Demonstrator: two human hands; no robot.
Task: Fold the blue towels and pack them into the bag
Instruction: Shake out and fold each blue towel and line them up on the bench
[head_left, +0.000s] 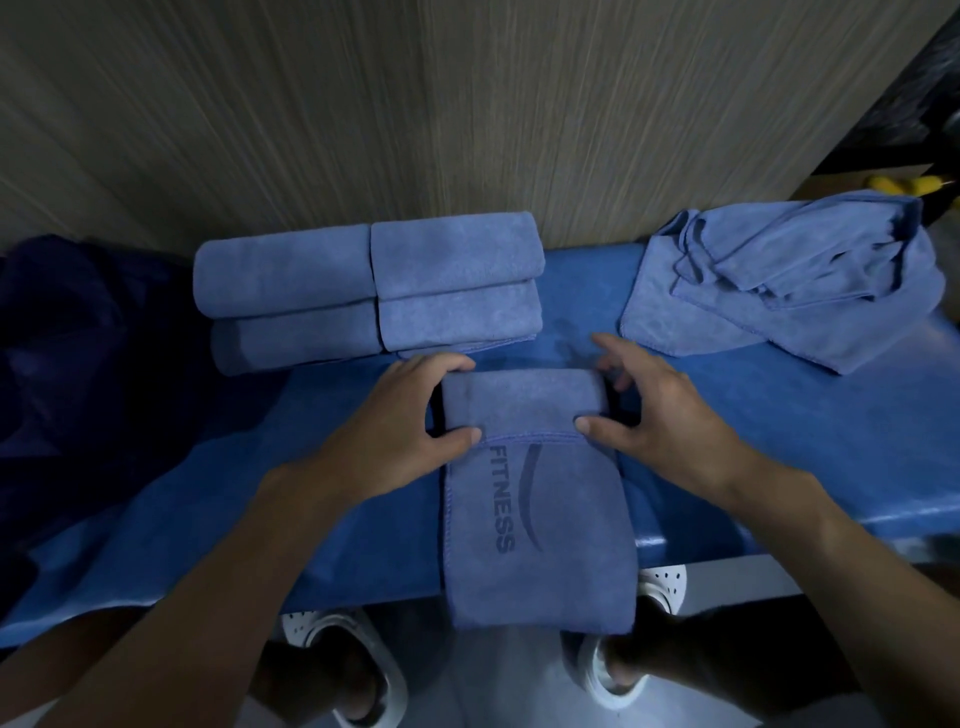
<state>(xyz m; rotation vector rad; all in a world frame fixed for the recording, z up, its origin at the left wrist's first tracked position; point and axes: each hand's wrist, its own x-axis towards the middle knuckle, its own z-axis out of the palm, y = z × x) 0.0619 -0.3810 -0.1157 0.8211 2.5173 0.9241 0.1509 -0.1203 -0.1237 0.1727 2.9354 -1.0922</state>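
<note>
From the head view, the towel (540, 519) lies at the middle of the blue counter (805, 447) as a narrow strip. Its long axis runs from 12 to 6 o'clock, and the FITNESS lettering reads along that line. The doubled-over end points to 12 o'clock, and the near end hangs off the counter's edge at 6 o'clock. Both hands grip the doubled part: the left hand (400, 421) at its 9 o'clock side and the right hand (670, 415) at its 3 o'clock side, each with its thumb on the hemmed edge and fingers curled over the far side. The main risk, as I judge it, is a skewed fold: if one hand leads, the edges will part and the bundle will not match the stack of folded towels (363, 291) at 11 o'clock. The overhanging tail could also drag the strip toward 6 o'clock once the grip slackens. A push too far toward 12 o'clock could nudge that stack, which sits near. The loose towels (789, 280) at 2 o'clock lie well apart.
</note>
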